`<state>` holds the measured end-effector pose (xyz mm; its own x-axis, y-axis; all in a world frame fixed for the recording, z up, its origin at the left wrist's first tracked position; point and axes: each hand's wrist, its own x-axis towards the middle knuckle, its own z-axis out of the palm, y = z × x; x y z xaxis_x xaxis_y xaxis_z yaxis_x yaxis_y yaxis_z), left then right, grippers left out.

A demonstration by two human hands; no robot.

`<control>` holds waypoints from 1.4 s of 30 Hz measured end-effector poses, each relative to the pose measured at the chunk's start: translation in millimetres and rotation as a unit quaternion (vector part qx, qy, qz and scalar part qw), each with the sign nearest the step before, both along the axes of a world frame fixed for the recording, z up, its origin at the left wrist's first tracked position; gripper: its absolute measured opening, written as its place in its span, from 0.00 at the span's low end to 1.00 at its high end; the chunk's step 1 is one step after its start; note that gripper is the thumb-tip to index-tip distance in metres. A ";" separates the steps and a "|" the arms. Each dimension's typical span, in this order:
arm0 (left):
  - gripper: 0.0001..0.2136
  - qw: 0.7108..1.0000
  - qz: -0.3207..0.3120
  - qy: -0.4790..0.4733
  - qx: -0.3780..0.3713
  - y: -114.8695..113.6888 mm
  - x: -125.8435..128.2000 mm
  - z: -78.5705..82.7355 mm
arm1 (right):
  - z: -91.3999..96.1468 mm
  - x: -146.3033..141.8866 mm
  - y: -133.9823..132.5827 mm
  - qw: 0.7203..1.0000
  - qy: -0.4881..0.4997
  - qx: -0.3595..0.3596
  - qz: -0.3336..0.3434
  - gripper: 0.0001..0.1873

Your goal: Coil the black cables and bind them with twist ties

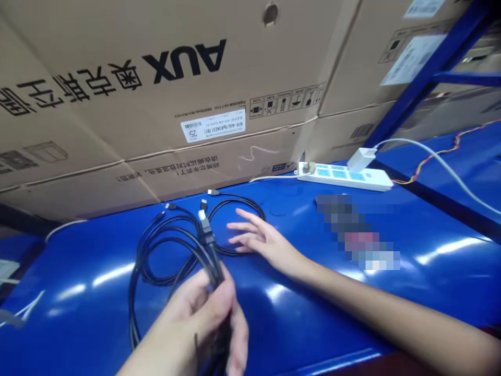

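My left hand (207, 313) is closed around a bundle of black cables (164, 250), near the plug ends, low in the middle of the view. One plug (204, 222) sticks up past my fingers. The loops hang down onto the glossy blue surface (97, 271). My right hand (260, 240) reaches in from the right with fingers spread, fingertips touching a separate black cable coil (235, 206) lying flat on the surface.
Large AUX cardboard boxes (164, 89) form a wall right behind the cables. A white power strip (344, 176) with a white charger (362, 158) and white lead lies at the back right. A blue rack post (426, 73) rises at right. A blurred patch (358, 232) lies right of my hand.
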<state>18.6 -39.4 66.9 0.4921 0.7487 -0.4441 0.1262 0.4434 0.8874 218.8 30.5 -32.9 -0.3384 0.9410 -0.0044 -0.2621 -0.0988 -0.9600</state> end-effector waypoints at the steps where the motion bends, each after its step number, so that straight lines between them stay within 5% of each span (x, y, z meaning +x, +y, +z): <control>1: 0.23 0.997 0.031 -0.031 -0.064 3.9 7.2 -10.2 | 2.6 1.5 1.1 0.999 -0.024 0.021 -0.028 0.37; 4: 0.24 0.992 0.105 -0.005 -0.075 21.7 21.5 -46.2 | 13.0 3.3 0.2 0.991 -0.095 0.078 -0.059 0.24; 6: 0.27 0.994 0.098 0.006 -0.052 34.4 22.5 -65.6 | 20.0 3.9 -2.9 0.988 -0.115 0.100 -0.005 0.14; 9: 0.26 0.998 0.065 0.000 -0.024 46.3 15.6 -80.3 | 25.4 4.6 -8.7 0.965 -0.140 0.192 0.109 0.16; 13: 0.22 0.998 0.048 -0.029 -0.041 48.2 5.3 -81.8 | 21.0 0.9 -17.4 0.918 -0.190 0.308 0.165 0.21; 20: 0.20 0.995 0.028 -0.067 -0.073 51.5 -0.6 -82.0 | 15.0 -0.6 -20.5 0.899 -0.251 0.322 0.158 0.04; 29: 0.21 0.990 0.022 -0.105 -0.094 55.0 -5.8 -80.4 | 25.3 7.6 -17.7 0.850 -0.296 0.398 0.177 0.12; 42: 0.19 0.982 0.019 -0.163 -0.090 54.0 -8.6 -86.3 | 28.2 21.1 4.6 0.828 -0.338 0.367 0.256 0.07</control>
<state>10.0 14.6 -19.4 0.6037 0.6924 -0.3951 -0.1701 0.5961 0.7847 240.0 35.0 -4.7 -0.8471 0.5087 0.1536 0.2557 0.6436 -0.7214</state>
